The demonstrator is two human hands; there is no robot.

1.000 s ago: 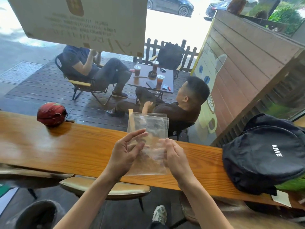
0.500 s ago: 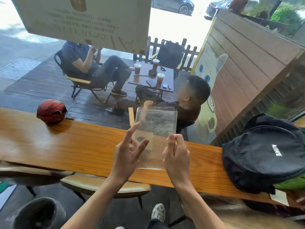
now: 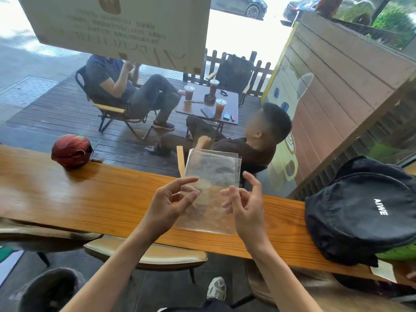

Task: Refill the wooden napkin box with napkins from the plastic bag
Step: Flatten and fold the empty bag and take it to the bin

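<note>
Head view. Setting: a café window seat; a long wooden table (image 3: 94, 199) runs along the glass, with a decked terrace and seated people beyond.

On the table: a red helmet (image 3: 71, 150) at the far left; a black backpack (image 3: 362, 210) at the right; a clear plastic bag (image 3: 210, 190) at centre, its lower edge towards the near side of the table and its top raised towards the window. A thin wooden strip (image 3: 180, 161) stands just beside the bag's upper left corner. The wooden napkin box cannot be made out as such.

Left hand (image 3: 171, 206): fingers spread and curled, in front of the bag's left half; contact cannot be told. Right hand (image 3: 245, 203): fingers spread, at the bag's right edge; contact likewise unclear. Neither hand is clamped on anything.

Handling, as judged: the bag looks thin, light, limp and slick, and nearly flat, so its contents cannot be told. It would crumple under a firm squeeze. Best taken by pinching the two upper corners or the open top edge, one hand to each side, to part the mouth.
</note>
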